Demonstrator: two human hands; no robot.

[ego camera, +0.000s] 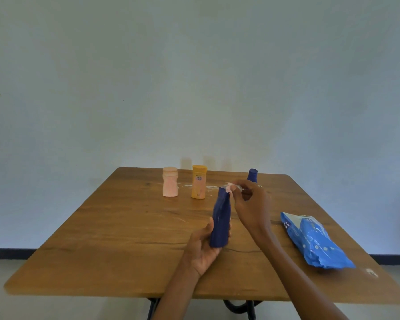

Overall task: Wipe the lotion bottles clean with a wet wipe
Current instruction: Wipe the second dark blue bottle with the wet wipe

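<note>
We are gripping the dark blue lotion bottle point(220, 221) upright in our left hand point(204, 247) above the wooden table point(116, 239), our right hand point(249, 203) pinching a small wet wipe point(229, 187) against its top, pink bottle point(170, 182), yellow bottle point(198, 185) and another blue bottle point(252, 175) standing behind, blue wipes pack point(314, 241) lying to the right.

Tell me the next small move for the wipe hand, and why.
Probably drag the wipe down the blue bottle. The right hand pinches it at the bottle's top, while the left hand grips the base, leaving the streaky side below unwiped.
</note>
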